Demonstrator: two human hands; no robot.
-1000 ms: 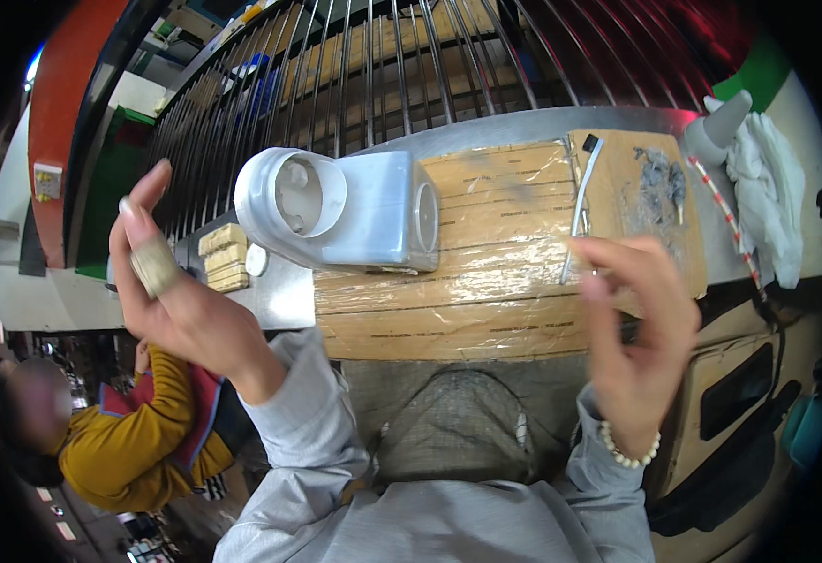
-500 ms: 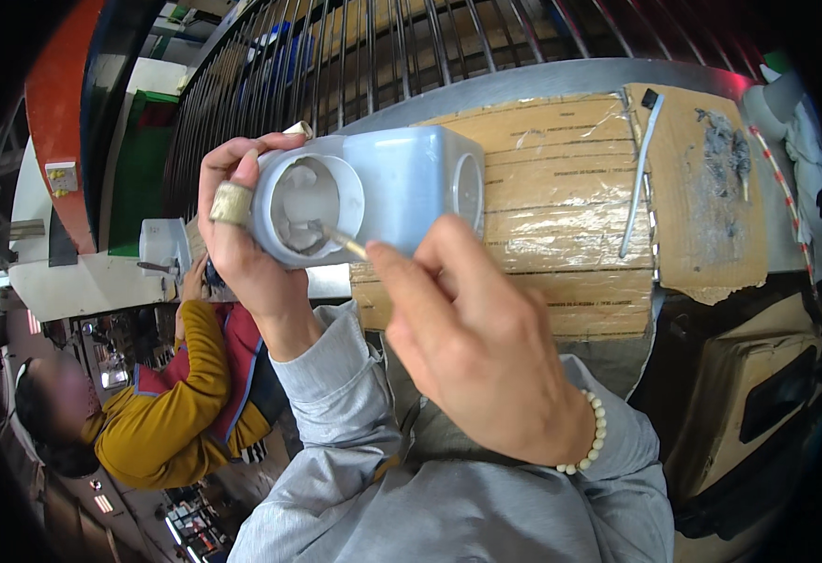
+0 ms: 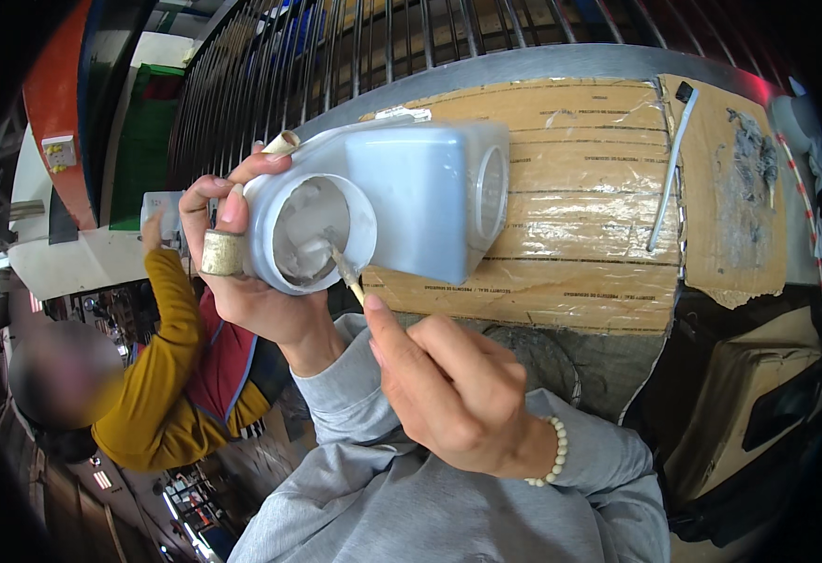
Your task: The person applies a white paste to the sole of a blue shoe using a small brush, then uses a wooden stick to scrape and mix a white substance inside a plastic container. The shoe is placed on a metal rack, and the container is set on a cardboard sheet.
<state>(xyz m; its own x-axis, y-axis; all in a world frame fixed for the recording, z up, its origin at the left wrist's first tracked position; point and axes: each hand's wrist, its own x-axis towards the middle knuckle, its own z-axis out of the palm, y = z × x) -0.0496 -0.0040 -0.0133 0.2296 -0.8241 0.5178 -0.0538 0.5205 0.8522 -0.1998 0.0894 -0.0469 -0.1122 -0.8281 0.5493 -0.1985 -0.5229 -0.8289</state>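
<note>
My left hand grips a pale blue, boxy plastic container from its left side. Bands of beige tape wrap two of its fingertips. The container lies tilted, its wide white round mouth facing up toward me. Whitish-grey lumps or smears show inside the mouth; I cannot tell whether they are paste. Between the fingers of my right hand is a thin wooden stick with a grey-coated end. That end rests at the lower right rim of the mouth. A beaded bracelet circles my right wrist.
Plastic-covered cardboard lies beneath the container. To its right are a smeared cardboard piece and a thin pale-handled brush. Metal bars run along the far side. A co-worker in a mustard sleeve is at left.
The container has shifted slightly right and its mouth has come lower. My right hand has drawn down toward me with the stick, uncovering more of the container. The co-worker's arm has risen.
</note>
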